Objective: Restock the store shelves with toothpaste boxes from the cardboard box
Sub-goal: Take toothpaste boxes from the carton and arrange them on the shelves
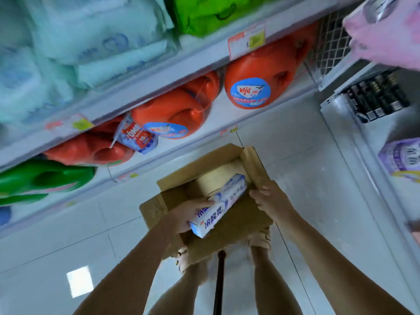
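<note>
An open brown cardboard box (241,221) stands on the floor below me. My left hand (188,214) grips the near end of a white and blue toothpaste box (219,206), which lies slanted over the box's opening. My right hand (270,201) grips the cardboard box's right flap, fingers curled over its edge next to the far end of the toothpaste box. The inside of the cardboard box is mostly hidden by the toothpaste box and my hands.
Store shelves (159,71) run along the left with orange detergent jugs (254,78), green jugs (43,178) and pale soft packs (95,37). A second shelf unit (354,123) with dark small boxes stands at right. Grey tiled floor (68,235) surrounds the box; my feet are beneath it.
</note>
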Demonstrator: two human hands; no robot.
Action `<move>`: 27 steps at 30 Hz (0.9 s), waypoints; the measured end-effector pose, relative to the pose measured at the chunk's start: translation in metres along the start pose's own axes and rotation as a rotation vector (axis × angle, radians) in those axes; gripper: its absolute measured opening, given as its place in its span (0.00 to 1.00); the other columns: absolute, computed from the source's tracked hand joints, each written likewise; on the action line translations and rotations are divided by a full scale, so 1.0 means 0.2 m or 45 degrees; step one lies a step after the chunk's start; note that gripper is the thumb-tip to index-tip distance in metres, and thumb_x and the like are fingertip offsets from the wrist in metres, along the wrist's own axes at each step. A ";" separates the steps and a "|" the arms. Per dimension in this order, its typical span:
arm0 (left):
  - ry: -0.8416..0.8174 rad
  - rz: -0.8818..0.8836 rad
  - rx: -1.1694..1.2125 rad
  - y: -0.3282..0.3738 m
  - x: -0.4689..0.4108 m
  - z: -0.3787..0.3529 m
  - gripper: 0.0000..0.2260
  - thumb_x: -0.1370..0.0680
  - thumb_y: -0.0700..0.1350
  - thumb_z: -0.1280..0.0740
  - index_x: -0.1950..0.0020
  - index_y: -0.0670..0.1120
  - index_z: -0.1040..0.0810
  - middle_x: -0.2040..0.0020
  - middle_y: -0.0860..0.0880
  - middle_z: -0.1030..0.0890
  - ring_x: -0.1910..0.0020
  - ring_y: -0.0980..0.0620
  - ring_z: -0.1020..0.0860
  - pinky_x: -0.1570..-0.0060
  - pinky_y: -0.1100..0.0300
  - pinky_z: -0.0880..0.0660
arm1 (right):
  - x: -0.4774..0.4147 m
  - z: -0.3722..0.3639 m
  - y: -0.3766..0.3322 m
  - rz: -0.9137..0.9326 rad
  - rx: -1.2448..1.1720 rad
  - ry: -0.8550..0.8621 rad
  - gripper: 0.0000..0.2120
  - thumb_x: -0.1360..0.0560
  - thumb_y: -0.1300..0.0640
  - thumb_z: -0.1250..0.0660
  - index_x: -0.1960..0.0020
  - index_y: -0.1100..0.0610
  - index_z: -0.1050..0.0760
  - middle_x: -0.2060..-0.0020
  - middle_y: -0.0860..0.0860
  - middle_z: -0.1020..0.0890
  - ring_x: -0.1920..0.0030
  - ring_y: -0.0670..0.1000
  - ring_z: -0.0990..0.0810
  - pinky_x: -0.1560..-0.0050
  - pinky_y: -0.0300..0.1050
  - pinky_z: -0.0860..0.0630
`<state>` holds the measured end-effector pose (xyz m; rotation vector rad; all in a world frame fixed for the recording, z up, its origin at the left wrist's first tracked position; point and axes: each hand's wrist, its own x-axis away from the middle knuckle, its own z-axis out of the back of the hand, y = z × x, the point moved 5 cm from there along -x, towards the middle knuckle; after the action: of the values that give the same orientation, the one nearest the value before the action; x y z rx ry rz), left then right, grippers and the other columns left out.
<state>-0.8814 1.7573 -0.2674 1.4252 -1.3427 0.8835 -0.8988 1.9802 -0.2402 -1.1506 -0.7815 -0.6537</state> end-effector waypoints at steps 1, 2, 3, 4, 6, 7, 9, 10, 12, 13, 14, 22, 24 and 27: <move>-0.072 0.000 0.099 0.03 0.14 -0.05 0.18 0.26 0.44 0.33 0.37 0.40 0.25 0.45 0.39 0.20 0.55 0.44 0.19 0.55 0.52 0.22 | 0.08 0.02 -0.07 -0.007 -0.067 -0.024 0.14 0.26 0.50 0.31 0.46 0.49 0.34 0.54 0.47 0.24 0.48 0.52 0.23 0.41 0.56 0.25; -0.119 -0.007 0.168 0.06 0.27 -0.09 0.17 0.26 0.45 0.33 0.39 0.40 0.24 0.48 0.39 0.19 0.58 0.44 0.18 0.58 0.53 0.21 | 0.16 0.04 -0.15 -0.020 -0.157 -0.070 0.17 0.26 0.50 0.31 0.44 0.49 0.36 0.55 0.47 0.25 0.48 0.52 0.23 0.41 0.54 0.24; -0.145 -0.013 0.209 0.09 0.40 -0.13 0.18 0.27 0.46 0.32 0.40 0.40 0.23 0.51 0.40 0.18 0.59 0.44 0.18 0.61 0.54 0.21 | 0.24 0.06 -0.23 -0.034 -0.255 -0.127 0.20 0.26 0.50 0.30 0.41 0.49 0.38 0.54 0.47 0.25 0.47 0.53 0.24 0.41 0.53 0.25; -0.184 -0.028 0.228 0.12 0.51 -0.17 0.21 0.29 0.48 0.30 0.40 0.39 0.24 0.52 0.39 0.19 0.60 0.44 0.18 0.62 0.54 0.21 | 0.32 0.09 -0.32 -0.040 -0.338 -0.181 0.21 0.27 0.50 0.30 0.40 0.48 0.38 0.53 0.48 0.25 0.47 0.53 0.24 0.42 0.52 0.25; -0.288 -0.080 0.230 0.20 0.75 -0.26 0.28 0.32 0.51 0.27 0.38 0.38 0.26 0.50 0.38 0.20 0.59 0.44 0.19 0.63 0.54 0.21 | 0.48 0.14 -0.48 0.013 -0.438 -0.295 0.23 0.30 0.49 0.28 0.40 0.48 0.34 0.52 0.49 0.19 0.48 0.54 0.20 0.45 0.48 0.24; -0.337 -0.104 0.208 0.24 0.86 -0.32 0.30 0.34 0.53 0.26 0.38 0.38 0.25 0.49 0.38 0.20 0.58 0.44 0.19 0.63 0.54 0.21 | 0.55 0.17 -0.55 0.057 -0.490 -0.348 0.24 0.32 0.48 0.27 0.40 0.48 0.32 0.52 0.50 0.17 0.48 0.54 0.19 0.46 0.47 0.23; -0.383 -0.146 0.159 0.32 1.08 -0.43 0.31 0.38 0.54 0.21 0.41 0.39 0.22 0.48 0.38 0.20 0.59 0.44 0.18 0.64 0.54 0.20 | 0.70 0.25 -0.69 0.104 -0.649 -0.414 0.23 0.33 0.51 0.26 0.41 0.53 0.29 0.51 0.54 0.16 0.48 0.56 0.18 0.49 0.48 0.20; -0.375 -0.162 0.158 0.35 1.17 -0.47 0.32 0.41 0.54 0.20 0.42 0.40 0.20 0.48 0.37 0.20 0.60 0.44 0.18 0.65 0.54 0.20 | 0.78 0.29 -0.76 0.134 -0.714 -0.432 0.22 0.32 0.55 0.27 0.41 0.57 0.29 0.51 0.57 0.17 0.49 0.57 0.18 0.51 0.47 0.19; -0.322 -0.216 0.149 0.41 1.33 -0.54 0.37 0.44 0.56 0.19 0.39 0.40 0.22 0.46 0.36 0.22 0.59 0.43 0.19 0.65 0.54 0.20 | 0.92 0.37 -0.89 0.230 -0.793 -0.429 0.20 0.33 0.59 0.30 0.42 0.62 0.29 0.52 0.60 0.18 0.53 0.56 0.18 0.55 0.45 0.19; -0.292 -0.271 0.139 0.44 1.41 -0.57 0.40 0.43 0.59 0.20 0.37 0.41 0.24 0.44 0.35 0.22 0.57 0.43 0.19 0.65 0.54 0.21 | 0.98 0.41 -0.95 0.271 -0.843 -0.415 0.20 0.33 0.60 0.30 0.43 0.62 0.29 0.53 0.59 0.18 0.56 0.55 0.18 0.56 0.45 0.18; -0.256 -0.346 0.143 0.49 1.49 -0.60 0.40 0.41 0.61 0.22 0.35 0.42 0.24 0.42 0.35 0.22 0.56 0.42 0.19 0.64 0.54 0.21 | 1.04 0.45 -1.02 0.312 -0.892 -0.411 0.21 0.33 0.60 0.30 0.42 0.62 0.28 0.54 0.59 0.18 0.57 0.54 0.17 0.57 0.44 0.18; -0.167 -1.163 0.475 0.88 2.25 -0.80 0.39 0.54 0.50 0.14 0.48 0.38 0.21 0.48 0.36 0.19 0.57 0.41 0.17 0.66 0.57 0.20 | 1.56 0.82 -1.75 0.892 -1.002 -0.365 0.29 0.42 0.55 0.20 0.44 0.57 0.27 0.52 0.54 0.16 0.50 0.52 0.17 0.53 0.49 0.20; -0.019 -1.360 0.470 0.96 2.42 -0.84 0.44 0.56 0.48 0.14 0.45 0.37 0.25 0.52 0.37 0.17 0.57 0.45 0.16 0.63 0.61 0.20 | 1.70 0.91 -1.91 1.016 -0.970 -0.288 0.23 0.39 0.56 0.23 0.48 0.54 0.27 0.58 0.49 0.17 0.57 0.46 0.16 0.57 0.42 0.21; 0.181 -1.641 0.394 1.09 2.67 -0.93 0.35 0.45 0.43 0.17 0.43 0.36 0.27 0.55 0.42 0.15 0.56 0.51 0.16 0.59 0.65 0.21 | 1.93 1.01 -2.11 1.251 -0.717 -0.116 0.19 0.37 0.54 0.22 0.49 0.52 0.25 0.60 0.46 0.17 0.57 0.44 0.17 0.56 0.37 0.24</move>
<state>-1.0048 1.7880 0.3249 1.9739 0.0004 0.2773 -1.0526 2.0306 0.3442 -1.8804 -0.0189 0.0312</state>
